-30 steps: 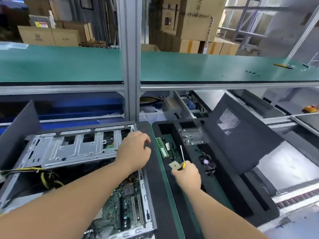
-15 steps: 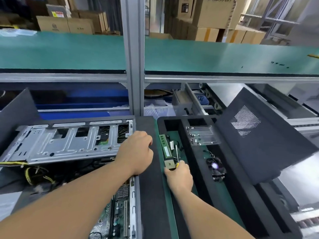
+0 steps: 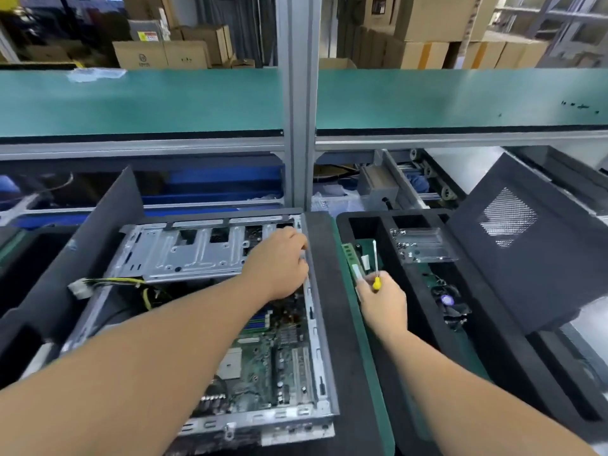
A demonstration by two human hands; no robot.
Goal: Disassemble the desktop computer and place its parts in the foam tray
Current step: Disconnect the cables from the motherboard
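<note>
1. The desktop computer (image 3: 210, 324) lies open on its side at the left of the bench, with its interior facing up.
2. The motherboard (image 3: 279, 357) is exposed in the near half of the case. A grey metal drive cage (image 3: 184, 251) spans the far half.
3. Yellow and black cables (image 3: 108, 281) with a white connector run out from under the left end of the drive cage.
4. The left hand (image 3: 279, 261) rests at the right end of the drive cage, against the case's right wall. Its fingers are curled downward; what they grasp, if anything, cannot be determined.
5. The foam tray (image 3: 371, 225) sits just right of the computer, black with several recessed compartments.
6. The right hand (image 3: 383, 301) is over the tray's leftmost compartment. Its fingers are curled round a screwdriver (image 3: 375, 268) with a yellow handle, the shaft pointing away from the person.
7. A green memory module (image 3: 350, 258) lies in that compartment, just left of the screwdriver shaft.
8. A clear plastic part (image 3: 421, 245) sits in the next compartment, with a small black fan (image 3: 449, 304) nearer the person.
9. A dark side panel (image 3: 526, 245) with a mesh vent leans over the tray's right side.
</note>
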